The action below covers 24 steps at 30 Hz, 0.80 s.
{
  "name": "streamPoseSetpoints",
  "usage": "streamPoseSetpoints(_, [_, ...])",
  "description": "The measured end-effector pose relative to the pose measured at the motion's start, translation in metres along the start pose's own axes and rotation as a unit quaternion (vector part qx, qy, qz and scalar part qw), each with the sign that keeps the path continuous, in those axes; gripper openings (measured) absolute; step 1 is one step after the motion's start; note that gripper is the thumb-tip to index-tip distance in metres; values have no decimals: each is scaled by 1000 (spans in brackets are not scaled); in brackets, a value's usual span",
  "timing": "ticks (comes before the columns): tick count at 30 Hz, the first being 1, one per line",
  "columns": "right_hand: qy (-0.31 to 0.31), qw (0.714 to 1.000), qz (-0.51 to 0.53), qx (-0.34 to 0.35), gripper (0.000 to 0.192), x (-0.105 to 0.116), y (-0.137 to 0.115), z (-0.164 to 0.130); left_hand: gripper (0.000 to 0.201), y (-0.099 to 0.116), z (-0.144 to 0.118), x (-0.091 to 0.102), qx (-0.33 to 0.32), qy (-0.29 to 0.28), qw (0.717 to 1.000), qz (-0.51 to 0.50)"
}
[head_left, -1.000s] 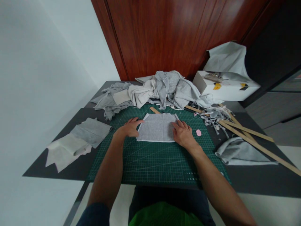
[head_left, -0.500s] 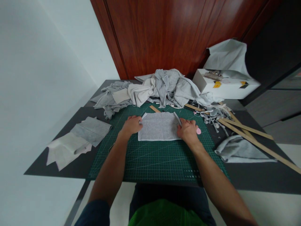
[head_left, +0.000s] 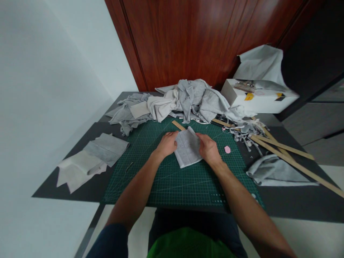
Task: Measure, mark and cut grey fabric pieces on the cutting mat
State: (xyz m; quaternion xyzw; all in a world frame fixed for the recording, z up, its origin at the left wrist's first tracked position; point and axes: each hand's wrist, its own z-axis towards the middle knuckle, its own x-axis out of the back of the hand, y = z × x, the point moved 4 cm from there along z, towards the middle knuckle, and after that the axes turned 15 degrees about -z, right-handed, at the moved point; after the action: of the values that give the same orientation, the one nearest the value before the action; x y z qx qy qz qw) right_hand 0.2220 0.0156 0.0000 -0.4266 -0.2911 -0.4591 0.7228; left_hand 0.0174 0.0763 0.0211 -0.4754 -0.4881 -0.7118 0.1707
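A grey fabric piece (head_left: 187,148), folded to about half its former width, lies tilted over the green cutting mat (head_left: 177,186). My left hand (head_left: 167,144) is closed on its left edge, thumb toward the cloth. On the opposite side my right hand (head_left: 209,147) grips the right edge with curled fingers. Just behind the cloth, a short wooden ruler (head_left: 178,125) is partly covered by it. A pink chalk-like disc (head_left: 227,149) rests on the mat to the right of my right hand.
Crumpled grey and white cloth (head_left: 188,96) is heaped along the back. Flat fabric pieces (head_left: 107,147) lie at the left. Long wooden strips (head_left: 285,147), fabric scraps (head_left: 249,129) and a folded grey cloth (head_left: 276,172) occupy the right. A white box (head_left: 263,102) stands at the back right.
The grey fabric has gone from spread wide to folded narrower and turned slightly. My left hand has moved right, bringing both hands closer together. The pink disc is now uncovered.
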Motion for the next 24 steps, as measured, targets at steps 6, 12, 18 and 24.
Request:
streamPoseSetpoints(6, [55,992,83,-80,43,6,5,2,57,-4,-4,4,102,-14,993,53])
streamPoseSetpoints(12, [36,988,113,-99,47,-1,10,3,28,-9,-5,6,127,2,989,69])
streamPoseSetpoints(18, [82,995,-21,-44,30,17,-2,1,12,-12,-2,8,98,8,995,-11])
streamPoseSetpoints(24, [-37,996,66,46,20,13,-34,-5,11,-17,-6,27,64,123,923,-360])
